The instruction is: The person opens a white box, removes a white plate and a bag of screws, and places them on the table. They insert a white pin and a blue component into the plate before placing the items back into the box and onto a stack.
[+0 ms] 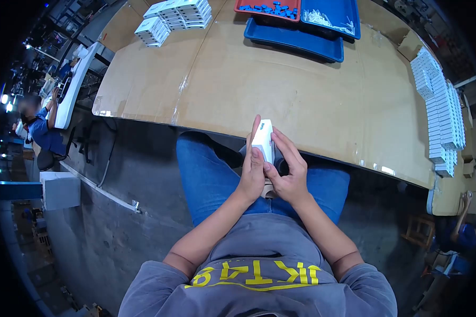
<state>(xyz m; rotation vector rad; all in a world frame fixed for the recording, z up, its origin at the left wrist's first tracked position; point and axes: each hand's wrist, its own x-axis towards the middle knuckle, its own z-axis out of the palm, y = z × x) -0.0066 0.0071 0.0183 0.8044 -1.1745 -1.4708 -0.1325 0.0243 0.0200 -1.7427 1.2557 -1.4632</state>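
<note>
Between my two hands is a small white box [263,138], held upright just off the table's near edge, over my lap. My left hand [253,170] presses on its left side, fingers pointing up along it. On the right side, my right hand [292,171] is wrapped round it, with the thumb at its lower part. Small dark print shows near the top of the box. The inner sides of both palms are hidden.
A cardboard-covered table [238,84] spans the front. White boxes are stacked at back left [182,15] and along the right [441,111]. A red tray [243,10] holds blue parts; a blue tray [357,16] holds white parts; another blue tray [293,42] lies nearer. People sit far left and right.
</note>
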